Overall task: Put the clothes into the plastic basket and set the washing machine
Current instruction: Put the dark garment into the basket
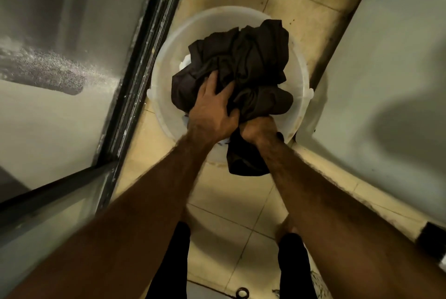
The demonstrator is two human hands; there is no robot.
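A round translucent white plastic basket (166, 74) stands on the tiled floor straight below me. A bundle of dark brown clothes (243, 64) hangs over its middle, and a bit of white cloth shows underneath at the left. My left hand (212, 110) presses its spread fingers into the near left side of the bundle. My right hand (259, 129) is closed in a fist around the bundle's near end, and a flap of the dark cloth dangles below that fist over the basket's near rim.
A dark-framed glass door (135, 76) runs along the left, close to the basket. A pale wall or appliance side (391, 76) rises on the right. Beige floor tiles (229, 233) lie between, with my legs and feet at the bottom.
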